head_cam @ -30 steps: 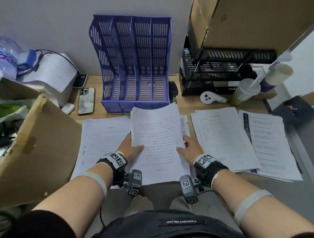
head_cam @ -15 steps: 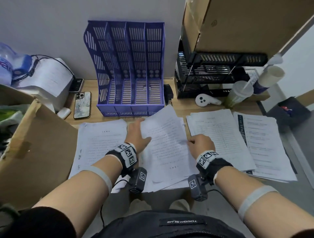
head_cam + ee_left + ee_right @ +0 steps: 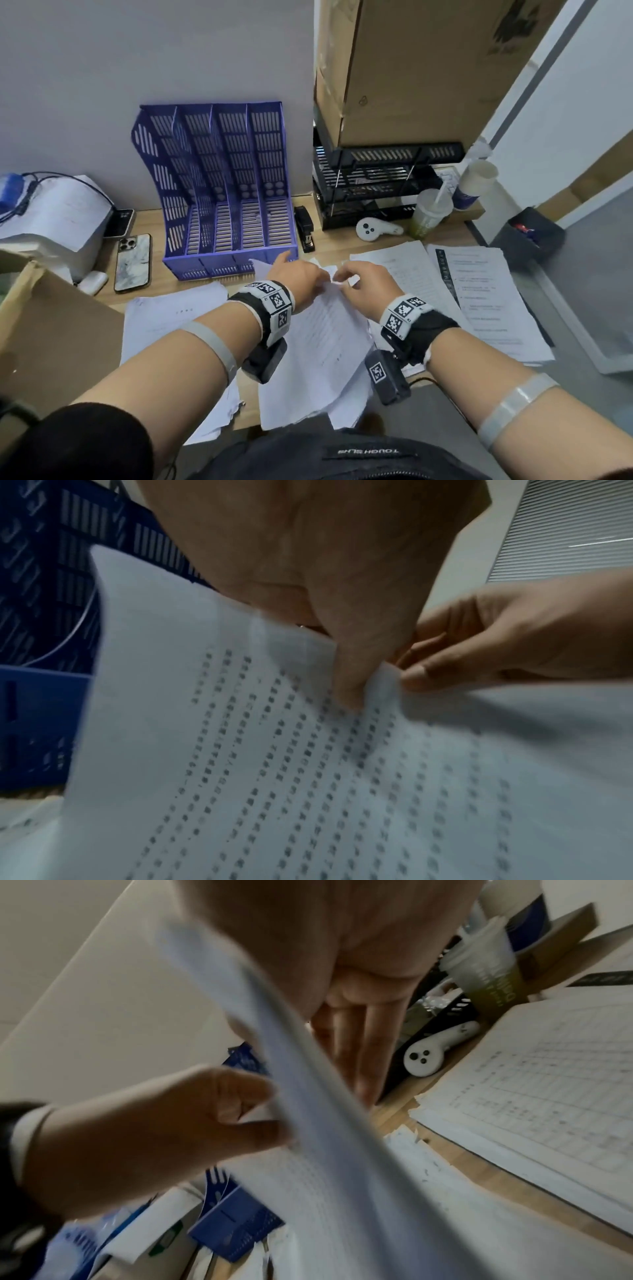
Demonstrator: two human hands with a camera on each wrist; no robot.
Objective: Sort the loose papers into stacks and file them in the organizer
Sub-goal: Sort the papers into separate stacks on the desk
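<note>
Papers lie in a loose pile at the counter's near edge, just in front of the blue organizer, whose four slots stand open toward us. We hold both hands at the pile's far edge. Our left hand pinches the top sheet there, thumb pressed down on the printed face and fingers hidden under it in the left wrist view. Our right hand meets it at the same edge, thumb and forefinger closed on the sheet's corner; the right wrist view shows its other fingers reaching down straight behind the lifted paper. The sheet curls up off the pile between the two hands, its far corner just short of the organizer's front lip. A second stack lies to the left, partly under our left forearm. Two more stacks lie to the right: one with a printed grid, one with a dark strip down its margin. Behind them we note a white controller, a lidded cup with a straw, and a black tray rack under a cardboard box. A stapler sits just right of the organizer, a phone to its left.
</note>
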